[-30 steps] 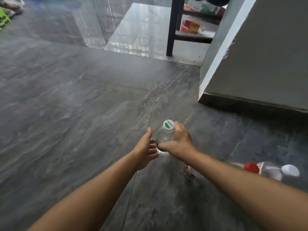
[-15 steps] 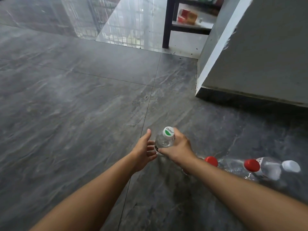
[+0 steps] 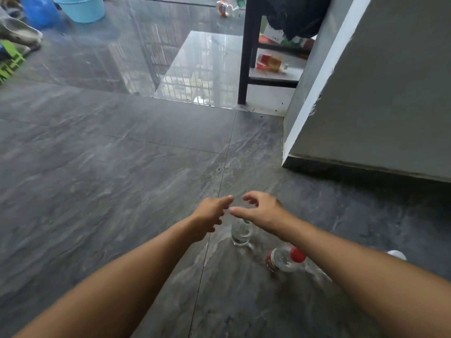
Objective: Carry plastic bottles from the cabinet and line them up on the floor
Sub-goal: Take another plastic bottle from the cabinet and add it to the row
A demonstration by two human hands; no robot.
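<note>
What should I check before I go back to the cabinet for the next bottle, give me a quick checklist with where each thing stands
1. Clear bottle standing upright on the floor: ok.
2. Right hand free of the bottle: ok, fingers relaxed, holding nothing.
3. Left hand empty: ok, open beside it.
4. Red-capped bottle upright next to it: ok.
5. Whole row straight: cannot tell, the right forearm hides most of it; only a white cap shows beyond.
6. Cabinet with bottles left: cannot tell, not clearly in view.
</note>
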